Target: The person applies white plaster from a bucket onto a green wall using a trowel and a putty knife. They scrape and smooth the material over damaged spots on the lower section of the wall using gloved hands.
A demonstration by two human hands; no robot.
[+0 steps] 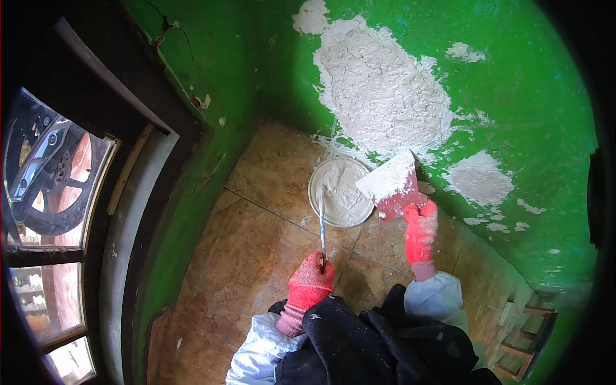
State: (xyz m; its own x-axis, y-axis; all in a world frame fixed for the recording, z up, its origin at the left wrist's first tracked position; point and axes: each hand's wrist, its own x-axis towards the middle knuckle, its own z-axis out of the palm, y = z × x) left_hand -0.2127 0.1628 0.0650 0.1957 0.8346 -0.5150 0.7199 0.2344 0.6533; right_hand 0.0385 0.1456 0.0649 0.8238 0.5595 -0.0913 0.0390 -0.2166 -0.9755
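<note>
My left hand [310, 280], in a red glove, is closed around a thin metal rod [323, 231]. The rod's far end reaches into a round tub [312, 204] of thick white filler [350, 199] and is smeared with it, so the tip's shape is hidden. Gloved in red as well, my right hand [421, 232] grips a wide red putty spreader [401, 202]. White filler coats the spreader's broad far part, which sits over the tub's right rim close to the wall. Beyond the tub, a large rough filler patch [385, 86] covers part of the green wall [513, 102].
Smaller filler patches [480, 178] dot the wall at right. A brown tiled floor [237, 256] lies beneath the tub. At left stands a dark-framed glazed door or window [45, 256], with a wheel [64, 186] visible through it. A small wooden frame [523, 343] is at lower right.
</note>
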